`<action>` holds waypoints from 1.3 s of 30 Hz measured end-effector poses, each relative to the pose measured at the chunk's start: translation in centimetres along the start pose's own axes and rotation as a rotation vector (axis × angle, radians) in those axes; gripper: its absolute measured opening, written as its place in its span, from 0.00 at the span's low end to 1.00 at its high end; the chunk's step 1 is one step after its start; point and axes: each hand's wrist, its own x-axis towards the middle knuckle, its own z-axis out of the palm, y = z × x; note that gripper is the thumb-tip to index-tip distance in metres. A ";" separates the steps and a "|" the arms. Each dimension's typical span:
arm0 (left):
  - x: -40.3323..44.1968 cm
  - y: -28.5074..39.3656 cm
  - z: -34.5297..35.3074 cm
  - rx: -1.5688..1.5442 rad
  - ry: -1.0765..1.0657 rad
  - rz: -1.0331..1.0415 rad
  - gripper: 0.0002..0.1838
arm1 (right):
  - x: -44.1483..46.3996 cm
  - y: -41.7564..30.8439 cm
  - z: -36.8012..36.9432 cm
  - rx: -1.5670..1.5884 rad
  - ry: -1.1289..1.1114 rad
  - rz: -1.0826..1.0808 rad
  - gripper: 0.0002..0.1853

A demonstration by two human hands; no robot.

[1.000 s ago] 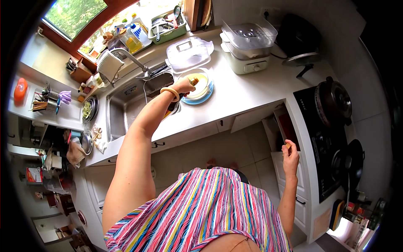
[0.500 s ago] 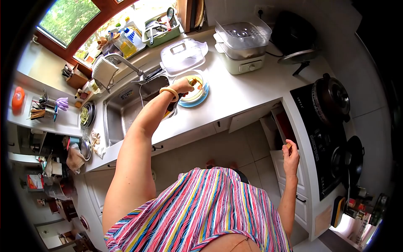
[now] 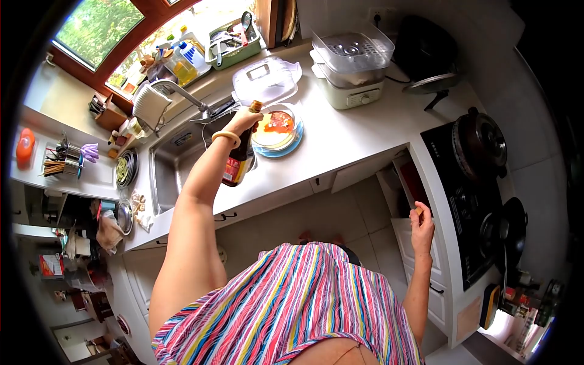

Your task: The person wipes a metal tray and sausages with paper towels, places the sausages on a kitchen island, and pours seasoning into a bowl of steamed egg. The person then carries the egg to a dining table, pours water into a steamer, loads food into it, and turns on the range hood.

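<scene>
My left hand [image 3: 244,119], with a pale bangle at the wrist, is wrapped round the neck of a dark sauce bottle [image 3: 235,168] with a red and yellow label. The bottle leans beside a round dish [image 3: 260,140], its mouth at the dish's left upper edge. In the dish, reddish-brown sauce [image 3: 280,123] lies over something pale yellow. A blue plate [image 3: 286,151] shows under the dish. Down at the right, my right hand [image 3: 421,231] pinches a small yellowish-brown piece that looks like a bottle cap [image 3: 418,211], away from the counter.
The sink [image 3: 167,167] lies left of the dish, with a faucet [image 3: 182,91] behind it. A clear lid [image 3: 264,82] and a steamer [image 3: 350,85] stand at the back. To the right are a stove [image 3: 456,204] and an open cabinet door [image 3: 368,167].
My left hand has drawn back left from over the dish, and the bottle has swung more upright. Sauce now shows in the dish. My right hand has stayed put.
</scene>
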 end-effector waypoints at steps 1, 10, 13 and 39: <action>-1.3 0.7 -0.2 -0.069 0.025 0.071 0.08 | 0.2 0.0 0.3 0.004 0.002 -0.009 0.16; -11.5 7.1 1.3 -0.194 0.014 0.462 0.11 | 4.2 -12.5 4.5 0.390 -0.222 -0.201 0.18; -14.3 10.1 3.9 -0.121 -0.101 0.608 0.11 | 5.1 -19.5 4.9 0.391 -0.298 -0.388 0.17; -50.0 28.9 47.5 -0.093 -1.188 0.809 0.05 | -26.5 -7.0 -33.5 -0.658 -0.025 -0.062 0.18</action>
